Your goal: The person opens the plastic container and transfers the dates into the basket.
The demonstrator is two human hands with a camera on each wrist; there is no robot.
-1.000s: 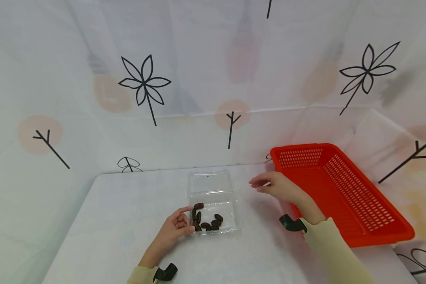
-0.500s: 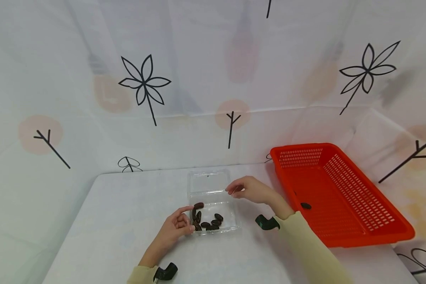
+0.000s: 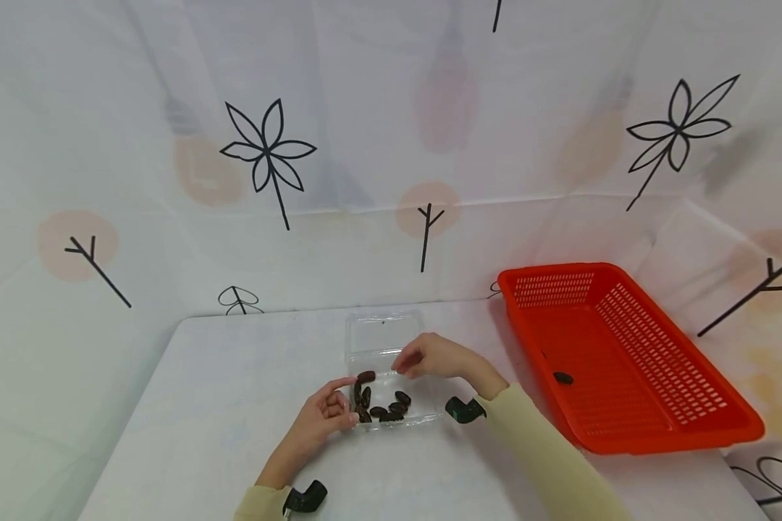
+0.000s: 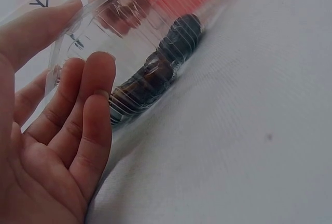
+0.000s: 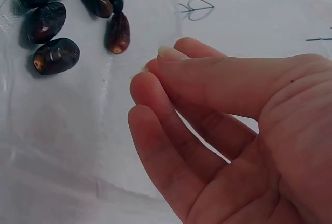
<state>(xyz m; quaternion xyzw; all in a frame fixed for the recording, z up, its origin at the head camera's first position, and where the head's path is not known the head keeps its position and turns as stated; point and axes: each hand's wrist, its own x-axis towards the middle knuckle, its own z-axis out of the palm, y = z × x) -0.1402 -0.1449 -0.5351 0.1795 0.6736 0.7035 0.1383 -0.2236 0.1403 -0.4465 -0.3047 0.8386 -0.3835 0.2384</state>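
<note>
Several dark brown dates (image 5: 57, 56) lie in a clear plastic clamshell box (image 3: 423, 405), whose lid (image 3: 384, 333) is folded back. My left hand (image 3: 319, 416) holds the box at its left side, with thumb and fingers on the wall, as the left wrist view (image 4: 57, 115) also shows. Over the back of the box hovers my right hand (image 3: 433, 356), fingers bent and fingertips close together. Nothing shows between them in the right wrist view. A single date (image 3: 563, 378) lies inside the red basket (image 3: 632, 394).
The red basket stands on the right of the white-covered table (image 3: 221, 405), its walls perforated. Behind the table hangs a white patterned cloth (image 3: 352, 145). Black devices (image 3: 465, 410) are worn at both wrists.
My right hand has moved left from beside the basket to above the box. The basket date, hidden by the arm at first, is now visible. My left hand stays in place.
</note>
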